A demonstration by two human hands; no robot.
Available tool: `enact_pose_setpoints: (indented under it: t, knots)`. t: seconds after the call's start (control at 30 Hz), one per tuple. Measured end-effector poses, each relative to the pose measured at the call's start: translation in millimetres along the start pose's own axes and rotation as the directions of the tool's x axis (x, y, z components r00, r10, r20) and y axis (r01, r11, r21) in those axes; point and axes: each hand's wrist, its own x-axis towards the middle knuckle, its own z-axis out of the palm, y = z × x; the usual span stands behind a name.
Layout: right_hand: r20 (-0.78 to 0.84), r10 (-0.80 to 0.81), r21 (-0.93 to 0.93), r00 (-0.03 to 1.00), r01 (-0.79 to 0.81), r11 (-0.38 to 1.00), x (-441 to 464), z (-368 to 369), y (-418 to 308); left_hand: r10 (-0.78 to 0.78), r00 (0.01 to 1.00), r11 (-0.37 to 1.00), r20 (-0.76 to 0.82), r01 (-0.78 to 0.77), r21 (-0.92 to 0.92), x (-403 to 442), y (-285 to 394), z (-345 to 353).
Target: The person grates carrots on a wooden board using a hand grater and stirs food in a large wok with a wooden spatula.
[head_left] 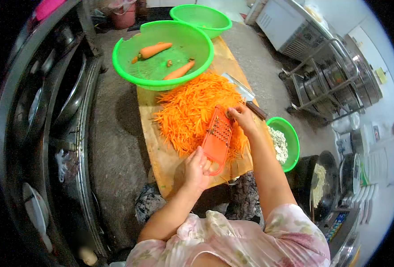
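An orange-red grater (pixel 218 135) is tilted over a large heap of shredded carrot (pixel 197 102) on a wooden board (pixel 154 164). My left hand (pixel 198 169) is closed round the grater's handle at its lower end. Near the grater's upper end, the fingers of my right hand (pixel 240 116) are pressed together on its face; whatever they hold is mostly hidden. Behind the heap sits a green basket (pixel 163 83) with a broken rim, holding a whole carrot (pixel 155 50) and another carrot (pixel 179 70). A knife (pixel 255 109) lies right of the heap.
Another green basket (pixel 201 18) stands at the far end. Right of the board is a green bowl (pixel 297 151) with pale pieces, and beyond it a dark wok (pixel 329 187). A metal trolley (pixel 323 84) stands at the right, metal shelves (pixel 56 133) at the left.
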Motion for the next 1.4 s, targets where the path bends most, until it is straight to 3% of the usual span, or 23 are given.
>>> enact_pose_setpoints:
  t: [0.1, 0.23, 0.27, 0.37, 0.4, 0.5, 0.6, 0.7, 0.73, 0.83, 0.87, 0.97, 1.07, 1.17, 1.27, 1.4]
  knots:
    - [-0.053, -0.065, -0.088, 0.996, 0.061, 0.994, 7, -8, 45, 0.004, 0.998, 1.000, 0.067, -0.004, -0.005, -2, -17, 0]
    - [-0.131, 0.065, 0.104, 0.989, -0.051, 0.993, -3, -28, 68, -0.057, 0.994, 0.989, 0.095, 0.043, 0.143, -5, -19, 5]
    - [-0.234, 0.053, 0.172, 0.971, -0.013, 0.985, -25, -31, 40, -0.062, 0.993, 0.989, 0.100, 0.048, 0.140, -5, -21, 4]
    - [-0.344, -0.117, -0.154, 0.932, 0.067, 0.986, -57, -40, 25, -0.067, 0.992, 0.989, 0.107, 0.052, 0.139, -5, -24, 5]
    - [-0.253, -0.265, -0.206, 0.930, 0.216, 0.955, -67, -43, 32, -0.067, 0.992, 0.989, 0.107, 0.052, 0.138, -5, -26, 5]
    - [-0.223, -0.312, -0.494, 0.924, 0.169, 0.853, -102, -34, 38, -0.078, 0.996, 0.990, 0.031, 0.074, 0.117, -1, -29, 7]
    - [-0.195, -0.448, -0.352, 0.873, 0.364, 0.862, -128, -16, 45, -0.069, 0.997, 0.993, 0.034, 0.065, 0.100, 1, -30, 4]
    - [-0.232, -0.255, -0.067, 0.939, 0.247, 0.967, -150, 1, 28, -0.069, 0.998, 0.993, -0.009, 0.069, 0.097, 2, -31, 6]
    - [-0.179, -0.281, -0.163, 0.943, 0.253, 0.954, -154, 1, 20, -0.075, 0.997, 0.992, -0.013, 0.076, 0.099, 2, -31, 5]
    - [-0.257, -0.435, -0.343, 0.863, 0.340, 0.876, -119, 11, 29, -0.094, 0.995, 0.991, -0.027, 0.096, 0.090, 2, -32, 5]
    - [-0.296, -0.347, -0.337, 0.890, 0.243, 0.910, -96, 10, 38, -0.104, 0.994, 0.991, -0.035, 0.106, 0.082, 1, -34, 4]
    - [-0.360, -0.304, -0.324, 0.882, 0.188, 0.927, -34, 3, 66, -0.112, 0.993, 0.989, -0.042, 0.116, 0.092, 2, -35, 3]
    - [-0.296, -0.171, -0.232, 0.940, 0.103, 0.967, -75, 2, 4, -0.087, 0.995, 0.988, -0.044, 0.092, 0.120, 5, -33, 3]
    - [-0.234, -0.398, -0.293, 0.887, 0.327, 0.899, -114, 11, 38, -0.083, 0.996, 0.992, -0.032, 0.085, 0.091, 7, -28, 4]
    - [-0.221, -0.491, -0.248, 0.843, 0.438, 0.864, -150, 20, 14, -0.033, 0.999, 0.998, -0.025, 0.034, 0.054, 5, -27, 8]
    - [-0.248, -0.510, -0.312, 0.823, 0.431, 0.847, -81, 31, 7, 0.068, 0.998, 0.998, -0.013, -0.068, 0.011, 9, -20, 7]
